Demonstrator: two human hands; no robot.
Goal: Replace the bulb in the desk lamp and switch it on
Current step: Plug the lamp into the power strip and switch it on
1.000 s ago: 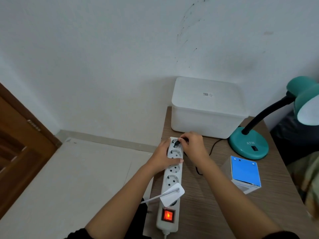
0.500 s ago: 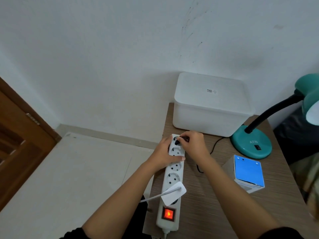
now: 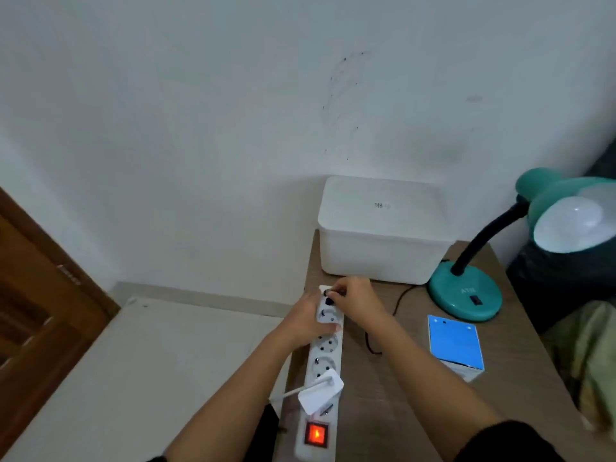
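The black plug [image 3: 329,300] is largely hidden under the fingers of the right hand [image 3: 358,300], by which it is pinched at the farthest socket of the power strip [image 3: 325,358]; whether its pins are fully seated cannot be told. The strip is gripped from its left side by the left hand [image 3: 305,323], the thumb laid across its top and the other fingers concealed. The strip's near end is cut off by the lower edge. The black cord [image 3: 396,305] is seen only in parts beside the right wrist.

The desk lamp [image 3: 465,300] is stood at the far right of the wooden table [image 3: 383,411]: a round teal base with a small black switch, a dark bent neck, and a teal shade cropped by the right edge. A white bulb [image 3: 573,225] is seated in the shade; whether it is lit is hard to judge. A blue-topped box [image 3: 455,343] lies near the base.
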